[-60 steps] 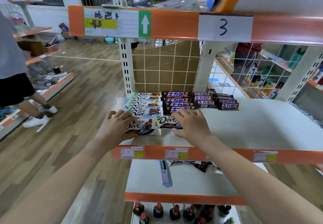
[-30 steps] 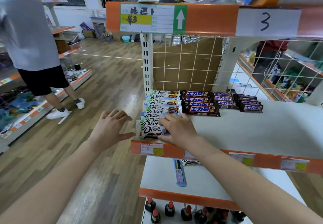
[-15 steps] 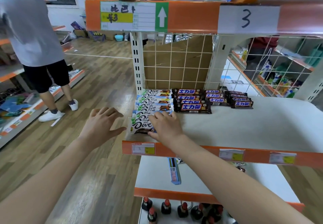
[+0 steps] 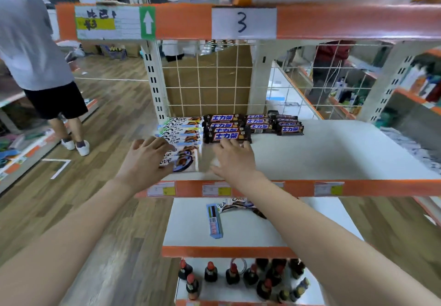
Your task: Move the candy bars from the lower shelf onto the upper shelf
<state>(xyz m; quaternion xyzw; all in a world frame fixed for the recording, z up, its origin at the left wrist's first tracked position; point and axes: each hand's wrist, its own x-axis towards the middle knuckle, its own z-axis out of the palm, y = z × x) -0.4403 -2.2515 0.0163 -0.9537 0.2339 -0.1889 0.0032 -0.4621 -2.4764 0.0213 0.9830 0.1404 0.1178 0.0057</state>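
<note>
Scene: a person's two hands reach over the upper shelf (image 4: 334,162) of a store rack, where candy bars are lined up at its left end.
Left hand: the left hand (image 4: 145,160) lies with loosely spread fingers against the left edge of the nearest white bar (image 4: 182,161), holding nothing.
Right hand: the right hand (image 4: 235,160) hovers flat and relaxed just right of that bar, its fingertips near the front dark bar (image 4: 228,135); nothing is in its grasp.
Still to move: a white bar (image 4: 235,203), with something dark behind it, lies at the back of the lower shelf (image 4: 310,222), near a blue box (image 4: 214,221).
Handling: the bars look light, stiff along their length and slick in their wrappers, so likely to slide if nudged.
Hold: a pinch across the long edges at mid-length should serve best.
Risk: a squeeze on the flat face could snap the bar.
</note>
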